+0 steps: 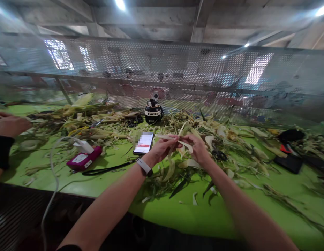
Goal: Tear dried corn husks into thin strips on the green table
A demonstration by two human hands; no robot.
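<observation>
Near the middle of the view, my left hand [164,147] pinches pale strips of corn husk [186,145] between thumb and fingers. My right hand [197,149], close beside it, has its fingers closed on the same husk strips. Both hands are raised above a green tabletop [174,212] strewn with husk scraps [168,172]. A phone [144,143] with a lit screen lies just left of my left hand, and a watch is on that wrist. The fingertips overlap the strips, so their exact hold is partly hidden.
A black bottle [152,113] stands behind the phone. To the left are a magenta power block [84,158] with a white charger [83,146] and cable, scissors [97,123] and another person's hand [11,124]. Husk piles [96,116] line a perforated metal screen [162,66]. A dark wallet-like object [288,163] lies right.
</observation>
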